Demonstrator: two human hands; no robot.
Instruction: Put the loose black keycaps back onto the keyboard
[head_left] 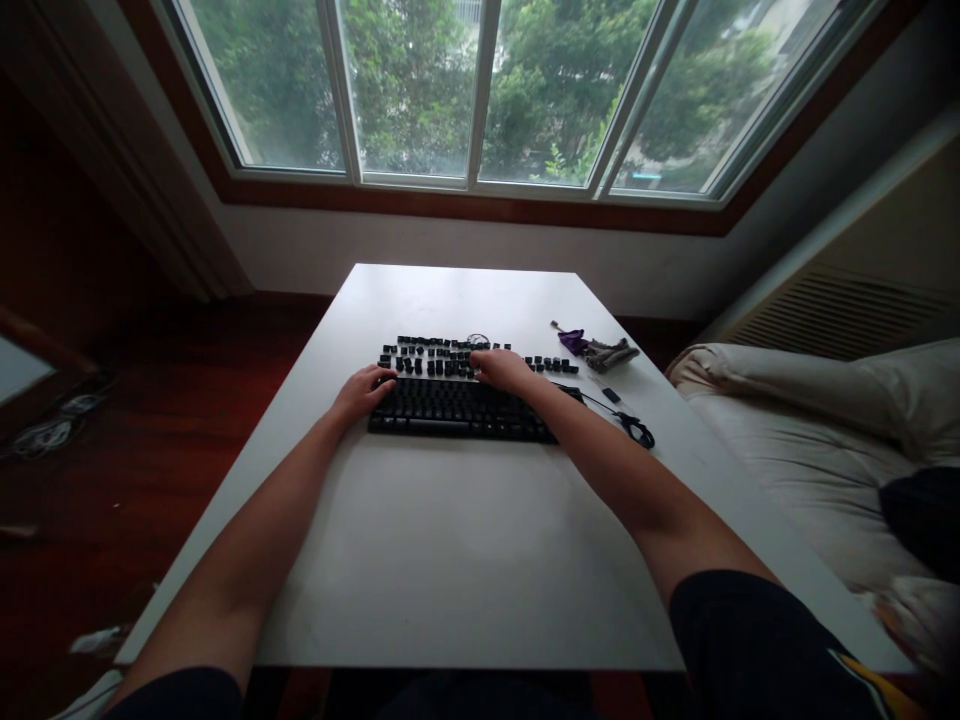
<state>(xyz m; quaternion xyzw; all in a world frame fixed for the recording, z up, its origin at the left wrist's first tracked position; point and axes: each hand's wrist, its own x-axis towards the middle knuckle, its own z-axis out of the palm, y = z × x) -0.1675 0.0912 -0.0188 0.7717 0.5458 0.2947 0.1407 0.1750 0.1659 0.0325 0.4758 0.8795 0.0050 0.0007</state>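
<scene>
A black computer keyboard point(442, 402) lies on the white table in front of me. My left hand point(365, 390) is at its far left corner, fingers bent, thumb and fingertips against the edge. Beyond the keyboard, loose black keycaps point(420, 366) are laid out in rows. My right hand point(501, 369) is over these rows, past the keyboard's far edge. Its fingers are closed together and point down among the caps; what lies between the fingertips is too small to make out.
The white table point(465, 550) stands before a wide window point(480, 100). To the right of the keycaps lie a purple and grey cloth point(607, 353), a small brush point(556, 326) and a coiled black cable point(639, 432). A pale padded seat point(780, 450) flanks the table's right side.
</scene>
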